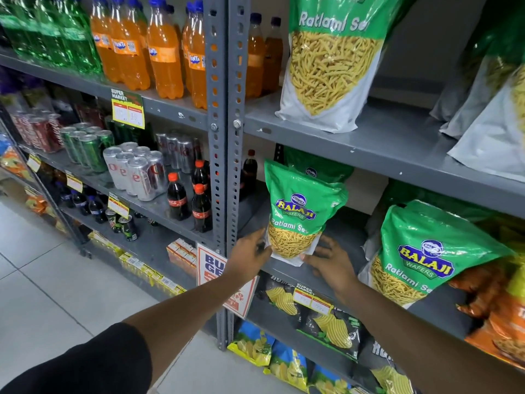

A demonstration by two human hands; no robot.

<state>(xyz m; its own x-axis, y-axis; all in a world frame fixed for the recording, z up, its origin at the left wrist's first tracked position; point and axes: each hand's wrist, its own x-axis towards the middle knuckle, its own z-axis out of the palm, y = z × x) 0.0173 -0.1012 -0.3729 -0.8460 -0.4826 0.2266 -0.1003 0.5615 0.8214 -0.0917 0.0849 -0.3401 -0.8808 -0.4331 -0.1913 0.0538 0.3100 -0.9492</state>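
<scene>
A green and white snack pouch (298, 211) labelled Ratlami Sev stands upright near the left end of a grey metal shelf (335, 277). My left hand (250, 253) grips its lower left edge. My right hand (329, 258) holds its lower right corner, fingers partly hidden behind the bag. A second pouch of the same kind (312, 169) stands right behind it. Another matching pouch (417, 251) leans further right on the same shelf.
A larger sev bag (329, 66) stands on the shelf above. Orange soda bottles (159, 52), cans (136, 172) and cola bottles (199, 203) fill the left rack. Chip bags (326, 322) lie below. A slotted upright post (224, 137) divides the racks. Tiled floor (42, 280) lies left.
</scene>
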